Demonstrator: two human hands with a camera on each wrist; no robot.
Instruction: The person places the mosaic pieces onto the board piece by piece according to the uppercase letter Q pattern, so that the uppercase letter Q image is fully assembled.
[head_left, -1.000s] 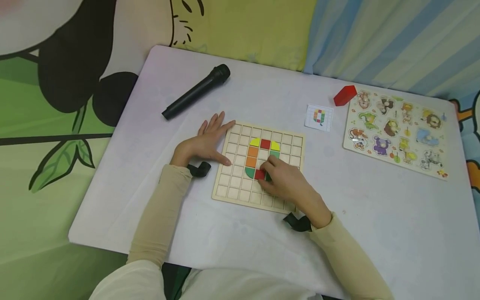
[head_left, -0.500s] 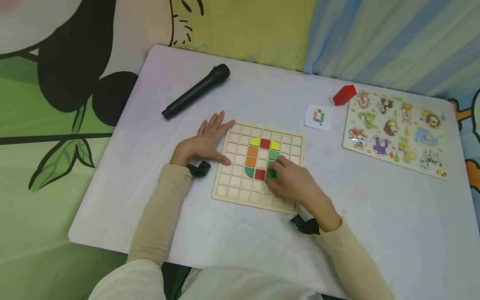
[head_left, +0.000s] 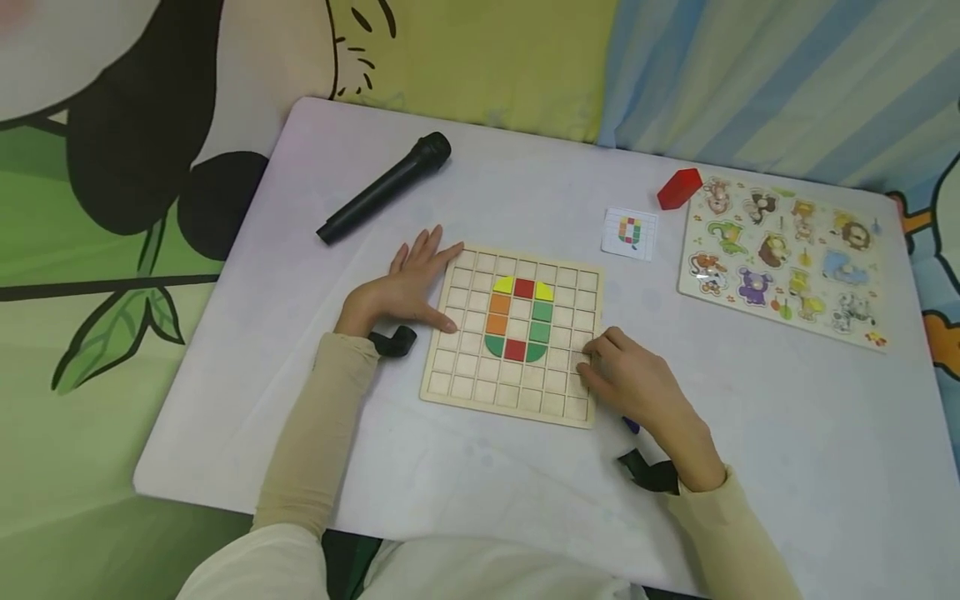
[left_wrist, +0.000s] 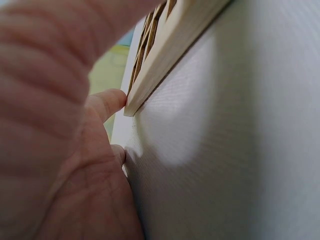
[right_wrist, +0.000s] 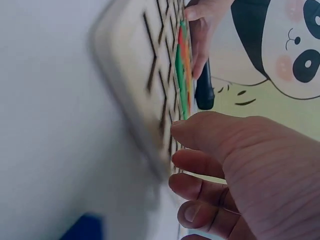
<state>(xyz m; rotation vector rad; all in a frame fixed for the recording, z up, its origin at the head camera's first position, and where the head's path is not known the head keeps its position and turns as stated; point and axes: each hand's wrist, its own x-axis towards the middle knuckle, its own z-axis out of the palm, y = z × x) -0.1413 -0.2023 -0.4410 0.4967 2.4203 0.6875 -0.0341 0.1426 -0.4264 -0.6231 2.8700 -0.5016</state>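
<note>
A wooden grid board [head_left: 510,397] lies mid-table. Its coloured tiles form a ring: yellow corner pieces, red squares [head_left: 515,350], orange squares [head_left: 497,314], green squares [head_left: 540,322] and rounded green corners. My left hand [head_left: 397,296] rests spread at the board's left side, thumb on the grid and a fingertip at the upper left corner. Over the board's right edge my right hand [head_left: 637,379] hovers, fingers loosely bent and apart; the right wrist view shows nothing between them. Below that hand a dark blue piece [head_left: 631,426] lies on the table, partly hidden; it appears blurred [right_wrist: 86,227] in the right wrist view.
A small pattern card [head_left: 628,234] with a similar ring lies beyond the board. To its right are a red block [head_left: 679,189] and an animal puzzle board [head_left: 780,258]. A black microphone [head_left: 384,187] lies at the back left.
My right hand has moved right, off the green tiles to the board's right edge, uncovering the ring's lower right and the blue piece. My left hand stays put. The view has shifted slightly.
</note>
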